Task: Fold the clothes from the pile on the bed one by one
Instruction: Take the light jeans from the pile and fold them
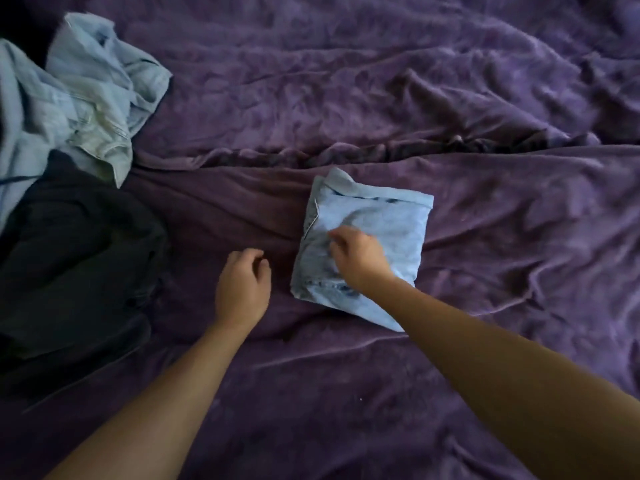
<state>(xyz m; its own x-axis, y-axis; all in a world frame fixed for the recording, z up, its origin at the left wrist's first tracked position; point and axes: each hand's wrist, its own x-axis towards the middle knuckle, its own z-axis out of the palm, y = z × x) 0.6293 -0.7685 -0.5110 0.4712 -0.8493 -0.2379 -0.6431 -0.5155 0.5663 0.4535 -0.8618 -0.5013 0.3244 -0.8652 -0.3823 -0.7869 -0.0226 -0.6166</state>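
Hands apart, L hand (242, 285) loose, empty, R hand (356, 258) pinching folded denim (388, 220)

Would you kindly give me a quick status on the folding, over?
Left hand free, loosely curled. Right hand on folded denim garment, grip unclear. Unfolded pile at left; nothing in the way.

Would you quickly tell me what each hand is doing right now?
Left hand: open, loosely curled, holding nothing.
Right hand: fingers curled on the folded denim garment; whether it grips cannot be told.
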